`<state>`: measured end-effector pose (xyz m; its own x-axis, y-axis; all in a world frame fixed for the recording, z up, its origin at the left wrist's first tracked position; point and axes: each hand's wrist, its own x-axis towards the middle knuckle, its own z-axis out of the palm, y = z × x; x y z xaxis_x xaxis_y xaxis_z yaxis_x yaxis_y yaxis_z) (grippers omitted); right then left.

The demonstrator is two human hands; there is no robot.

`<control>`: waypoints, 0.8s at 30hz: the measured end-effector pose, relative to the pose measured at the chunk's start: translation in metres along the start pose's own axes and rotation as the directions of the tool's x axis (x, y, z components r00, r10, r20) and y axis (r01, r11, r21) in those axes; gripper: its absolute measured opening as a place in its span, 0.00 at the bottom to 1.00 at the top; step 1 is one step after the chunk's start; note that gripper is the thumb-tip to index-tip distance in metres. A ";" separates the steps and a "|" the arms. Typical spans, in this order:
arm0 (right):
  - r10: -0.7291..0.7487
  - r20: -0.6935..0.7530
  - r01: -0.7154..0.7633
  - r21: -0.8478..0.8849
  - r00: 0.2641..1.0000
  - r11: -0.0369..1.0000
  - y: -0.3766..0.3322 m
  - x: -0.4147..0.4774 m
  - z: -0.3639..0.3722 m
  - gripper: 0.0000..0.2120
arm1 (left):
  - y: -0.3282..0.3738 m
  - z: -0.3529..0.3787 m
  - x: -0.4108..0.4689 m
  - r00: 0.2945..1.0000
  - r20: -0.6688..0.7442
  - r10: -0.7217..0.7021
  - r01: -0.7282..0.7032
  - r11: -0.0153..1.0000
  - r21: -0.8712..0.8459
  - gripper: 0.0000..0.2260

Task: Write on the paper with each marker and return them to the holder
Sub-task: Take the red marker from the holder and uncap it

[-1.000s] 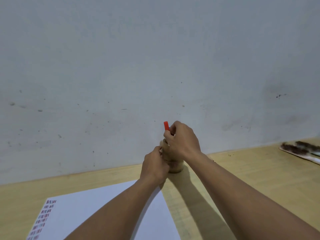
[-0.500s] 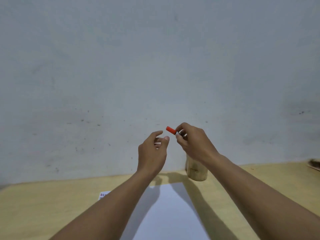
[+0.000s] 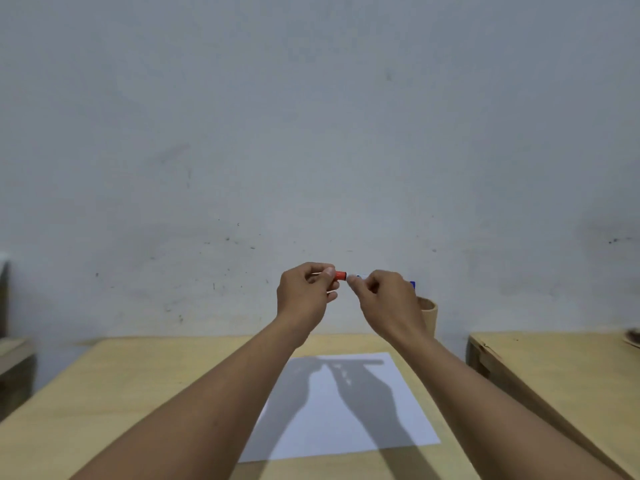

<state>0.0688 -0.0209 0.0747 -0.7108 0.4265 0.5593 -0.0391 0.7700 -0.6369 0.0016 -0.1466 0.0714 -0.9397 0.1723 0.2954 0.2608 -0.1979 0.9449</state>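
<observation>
Both hands raised above white paper sheet [image 3: 349, 407] on light wooden table [image 3: 138, 382]. Left hand [image 3: 304, 296] pinches red cap [image 3: 340, 275]; right hand [image 3: 388, 299] clamps white marker barrel [image 3: 360, 277], held horizontal between them. Tan cylindrical holder [image 3: 428, 315] at 2 o'clock from paper, partly hidden behind right wrist.

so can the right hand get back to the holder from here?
Probably yes: the holder stands just behind and below the right hand, nothing between them. That hand is busy gripping the marker, though.
</observation>
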 end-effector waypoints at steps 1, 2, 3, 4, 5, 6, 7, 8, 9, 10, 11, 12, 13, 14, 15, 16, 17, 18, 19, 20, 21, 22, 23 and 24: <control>0.079 0.022 -0.081 0.093 0.997 0.992 -0.006 -0.004 0.003 0.26 | 0.001 -0.004 -0.002 1.000 -0.002 -0.002 0.002 1.000 -0.008 0.05; 0.176 0.048 -0.183 0.223 0.983 0.958 -0.012 -0.008 0.005 0.26 | 0.002 -0.007 -0.005 1.000 -0.003 -0.002 0.002 1.000 -0.013 0.05; 0.288 0.100 -0.304 0.379 0.952 0.874 -0.017 -0.010 0.006 0.24 | 0.003 -0.011 -0.007 1.000 -0.003 0.000 0.000 1.000 -0.015 0.05; 0.386 0.189 -0.424 0.531 0.903 0.734 -0.023 -0.013 0.007 0.21 | 0.003 -0.014 -0.008 1.000 -0.002 0.004 -0.004 1.000 -0.014 0.05; 0.442 0.292 -0.516 0.642 0.848 0.567 -0.028 -0.016 0.008 0.17 | 0.004 -0.018 -0.010 1.000 0.002 0.009 -0.009 1.000 -0.007 0.05; 0.457 0.380 -0.571 0.708 0.804 0.416 -0.032 -0.018 0.010 0.14 | 0.004 -0.021 -0.012 1.000 0.008 0.016 -0.016 1.000 0.002 0.05; 0.451 0.440 -0.598 0.741 0.776 0.306 -0.034 -0.020 0.012 0.12 | 0.005 -0.025 -0.013 1.000 0.015 0.024 -0.025 1.000 0.012 0.05; 0.439 0.477 -0.609 0.758 0.761 0.233 -0.035 -0.021 0.014 0.10 | 0.005 -0.028 -0.015 0.999 0.026 0.032 -0.033 0.999 0.018 0.05; 0.428 0.498 -0.612 0.769 0.754 0.185 -0.036 -0.023 0.017 0.09 | 0.006 -0.032 -0.016 0.999 0.039 0.038 -0.039 0.999 0.024 0.05; 0.418 0.512 -0.613 0.775 0.750 0.151 -0.037 -0.024 0.019 0.08 | 0.007 -0.035 -0.018 0.998 0.052 0.042 -0.044 0.999 0.032 0.05; 0.409 0.522 -0.613 0.780 0.748 0.126 -0.039 -0.026 0.021 0.07 | 0.008 -0.039 -0.018 0.997 0.068 0.045 -0.048 0.998 0.045 0.05; 0.402 0.529 -0.612 0.784 0.747 0.105 -0.040 -0.028 0.022 0.07 | 0.009 -0.043 -0.020 0.995 0.084 0.048 -0.053 0.997 0.062 0.05; 0.396 0.533 -0.609 0.788 0.748 0.091 -0.041 -0.029 0.023 0.06 | 0.010 -0.046 -0.020 0.994 0.100 0.049 -0.058 0.995 0.086 0.05; 0.391 0.533 -0.606 0.791 0.750 0.084 -0.041 -0.030 0.024 0.06 | 0.010 -0.050 -0.020 0.992 0.116 0.052 -0.065 0.992 0.111 0.05; 0.386 0.530 -0.602 0.794 0.755 0.086 -0.042 -0.030 0.025 0.06 | 0.010 -0.053 -0.020 0.990 0.129 0.055 -0.073 0.988 0.138 0.05; 0.379 0.526 -0.598 0.796 0.761 0.095 -0.042 -0.031 0.026 0.06 | 0.010 -0.056 -0.021 0.989 0.137 0.060 -0.082 0.983 0.165 0.05; 0.370 0.524 -0.594 0.798 0.768 0.104 -0.042 -0.031 0.028 0.05 | 0.010 -0.059 -0.021 0.988 0.137 0.064 -0.089 0.978 0.189 0.05; 0.363 0.520 -0.591 0.799 0.773 0.113 -0.043 -0.032 0.030 0.05 | 0.010 -0.062 -0.021 0.989 0.133 0.064 -0.090 0.975 0.204 0.06; 0.360 0.518 -0.589 0.799 0.776 0.121 -0.043 -0.033 0.032 0.05 | 0.009 -0.065 -0.022 0.991 0.122 0.059 -0.085 0.973 0.215 0.08; 0.362 0.515 -0.590 0.796 0.777 0.135 -0.042 -0.035 0.034 0.05 | 0.009 -0.070 -0.021 0.993 0.108 0.053 -0.076 0.971 0.228 0.09; 0.366 0.510 -0.593 0.789 0.778 0.161 -0.042 -0.036 0.036 0.04 | 0.008 -0.075 -0.021 0.994 0.094 0.047 -0.069 0.967 0.244 0.09; 0.370 0.505 -0.597 0.778 0.780 0.196 -0.041 -0.038 0.037 0.04 | 0.008 -0.081 -0.021 0.996 0.081 0.043 -0.063 0.962 0.266 0.09; 0.373 0.502 -0.602 0.765 0.780 0.230 -0.041 -0.040 0.039 0.04 | 0.006 -0.087 -0.020 0.997 0.063 0.040 -0.057 0.952 0.302 0.09; 0.377 0.501 -0.606 0.754 0.779 0.252 -0.041 -0.042 0.041 0.04 | 0.003 -0.094 -0.019 0.998 0.043 0.044 -0.056 0.935 0.350 0.08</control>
<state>0.0714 -0.0894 0.0555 -0.9202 0.3851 -0.0698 -0.1085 -0.4223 -0.8999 -0.0003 -0.2415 0.0557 -0.9170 0.2051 0.3422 0.3739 0.1427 0.9164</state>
